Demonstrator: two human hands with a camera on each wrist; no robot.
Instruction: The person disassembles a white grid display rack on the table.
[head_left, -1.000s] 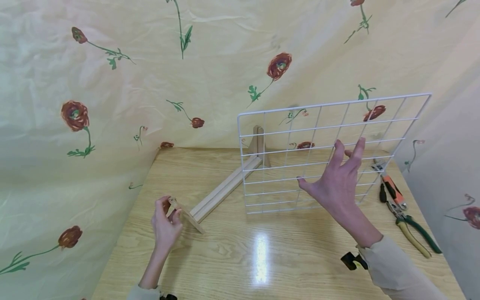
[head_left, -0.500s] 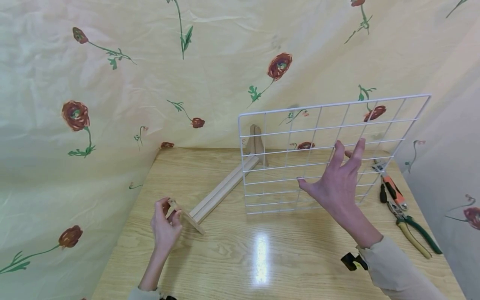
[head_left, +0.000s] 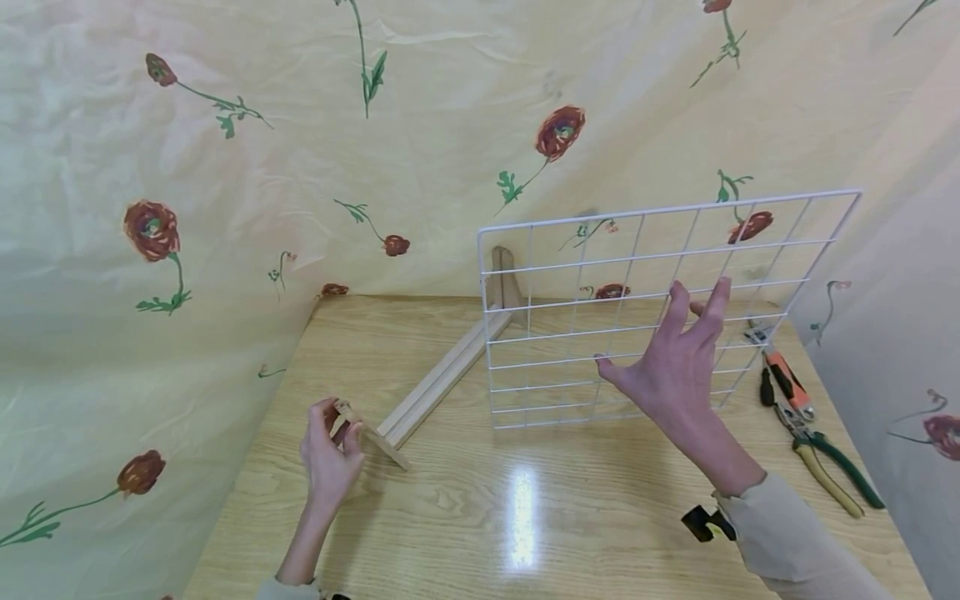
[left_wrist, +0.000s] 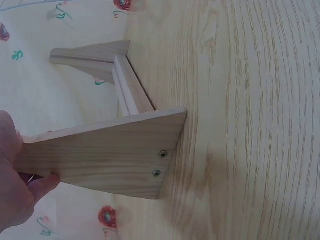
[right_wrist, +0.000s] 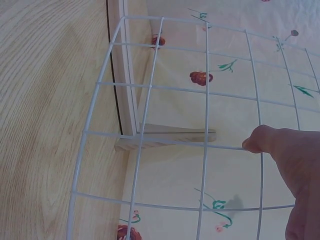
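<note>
My left hand [head_left: 326, 462] pinches the upper end of the near end board of a wooden stand [head_left: 442, 383]. In the left wrist view this end board [left_wrist: 105, 157] is tapered, shows two metal screw heads, and its wide lower edge meets the table. A grooved rail runs from it to a matching far end board [right_wrist: 175, 135], seen through wires in the right wrist view. My right hand [head_left: 678, 367], fingers spread, holds a white wire grid panel [head_left: 667, 211] upright and leaning back, right of the stand. The right thumb [right_wrist: 257, 140] presses a wire; the other fingertips are partly hidden.
On the right of the wood-grain table [head_left: 450, 517] lie pliers [head_left: 802, 437] with green and yellow handles, an orange-and-black handled tool [head_left: 783, 379] and a small black-handled piece [head_left: 766, 387]. Flower-printed cloth [head_left: 442, 125] hangs behind and at both sides.
The stand's far end has swung left, sliding farther out from behind the grid panel. My left hand has shifted very slightly down with the near board. My right hand and the grid are nearly still.
</note>
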